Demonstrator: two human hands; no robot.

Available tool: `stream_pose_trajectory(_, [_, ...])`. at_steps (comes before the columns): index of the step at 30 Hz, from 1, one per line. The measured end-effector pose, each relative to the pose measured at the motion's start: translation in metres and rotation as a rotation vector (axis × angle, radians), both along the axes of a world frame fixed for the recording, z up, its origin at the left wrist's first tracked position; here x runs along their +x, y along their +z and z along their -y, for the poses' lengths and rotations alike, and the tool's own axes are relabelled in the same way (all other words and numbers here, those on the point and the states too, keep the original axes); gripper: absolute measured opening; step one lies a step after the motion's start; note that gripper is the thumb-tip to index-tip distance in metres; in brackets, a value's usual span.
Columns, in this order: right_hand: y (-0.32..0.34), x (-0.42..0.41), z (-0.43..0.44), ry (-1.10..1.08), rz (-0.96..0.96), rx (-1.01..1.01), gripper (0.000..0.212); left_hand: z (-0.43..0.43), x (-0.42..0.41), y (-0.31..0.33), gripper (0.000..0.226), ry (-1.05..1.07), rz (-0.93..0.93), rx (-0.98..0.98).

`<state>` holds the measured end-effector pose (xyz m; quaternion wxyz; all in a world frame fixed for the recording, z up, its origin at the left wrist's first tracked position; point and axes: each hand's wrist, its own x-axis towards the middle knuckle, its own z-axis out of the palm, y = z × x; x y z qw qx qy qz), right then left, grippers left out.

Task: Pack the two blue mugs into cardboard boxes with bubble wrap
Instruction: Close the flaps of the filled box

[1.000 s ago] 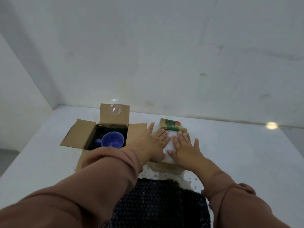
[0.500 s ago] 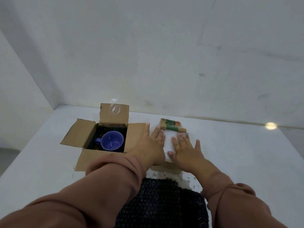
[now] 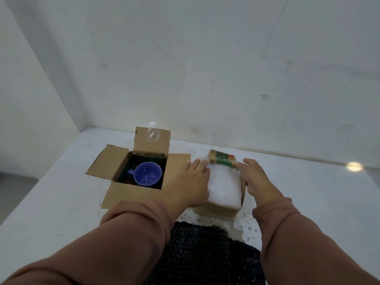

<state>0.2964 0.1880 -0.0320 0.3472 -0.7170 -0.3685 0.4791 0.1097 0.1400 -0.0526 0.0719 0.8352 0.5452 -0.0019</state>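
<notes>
Left hand (image 3: pixel 193 177) lies flat with straight fingers against the 9 o'clock edge of the white bubble wrap (image 3: pixel 224 183) that fills the right box (image 3: pixel 216 210). The right hand (image 3: pixel 257 177) rests, fingers extended and holding nothing, along its 3 o'clock edge. One blue mug (image 3: pixel 147 176) stands uncovered in the open left box (image 3: pixel 115 196), at 10 o'clock from the hands. The second mug is out of sight, presumably under the wrap.

The step looks like tucking the padding down. It is best done with even palm pressure at both edges, so the wrap sinks level below the rim before the flaps fold over.

The right box's far flap (image 3: pixel 221 159) bears a green band with a large mark, perhaps a K, and a red patch. Small print on the left box's rear flap (image 3: pixel 152 144) is too small to read.
</notes>
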Motion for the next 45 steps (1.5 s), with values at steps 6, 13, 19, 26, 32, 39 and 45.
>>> stream_pose_trajectory(6, [-0.005,-0.003,-0.004,0.022,-0.145,0.056,0.034,0.006,-0.004,0.000,0.067,-0.017,-0.035,0.041])
stream_pose_trajectory(13, [-0.002,0.003,0.002,-0.066,-0.203,0.198,0.027,0.015,0.003,0.011,0.064,0.010,-0.088,0.032])
stream_pose_trajectory(19, [-0.001,0.010,0.002,0.091,-0.079,0.124,0.081,0.021,0.018,0.014,0.064,-0.090,-0.037,0.079])
stream_pose_trajectory(26, [-0.001,-0.003,-0.001,-0.037,-0.046,0.125,0.036,0.018,0.060,0.005,0.073,0.045,0.236,-0.163])
stream_pose_trajectory(32, [-0.006,-0.003,-0.001,-0.052,-0.019,0.169,0.041,0.001,0.066,0.005,0.084,0.035,0.108,-0.231])
stream_pose_trajectory(39, [-0.002,0.000,-0.004,-0.051,-0.077,0.150,0.036,0.003,0.067,0.005,0.078,0.018,0.103,-0.215])
stream_pose_trajectory(45, [-0.002,-0.003,-0.008,-0.043,-0.232,0.111,0.027,0.017,0.033,0.017,0.062,0.329,0.423,0.038])
